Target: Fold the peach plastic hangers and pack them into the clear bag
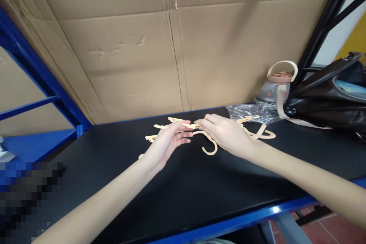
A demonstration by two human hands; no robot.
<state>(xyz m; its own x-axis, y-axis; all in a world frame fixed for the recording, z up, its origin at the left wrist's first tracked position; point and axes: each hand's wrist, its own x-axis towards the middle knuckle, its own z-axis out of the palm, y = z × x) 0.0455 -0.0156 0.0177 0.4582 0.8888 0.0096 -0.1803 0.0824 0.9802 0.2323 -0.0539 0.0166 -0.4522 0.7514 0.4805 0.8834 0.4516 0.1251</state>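
Several cream plastic hangers [210, 153] lie in a loose group on the black tabletop [183, 194], some half hidden under my hands. My left hand [171, 139] pinches one hanger between thumb and forefinger, its other fingers loosely curled below. From the other side, my right hand [223, 131] reaches palm down, with its fingertips closed on the same hanger's middle. Below the fingers a curved hook points toward me. More hanger arms and hooks stick out left of my left hand and right of my right wrist.
A clear bottle [274, 91] with a pink lid and strap stands at the back right, beside crumpled clear plastic [251, 112]. A black bag [331, 95] sits at the right. Cardboard [128, 65] walls the back; a blue frame [48, 72] rises at the left.
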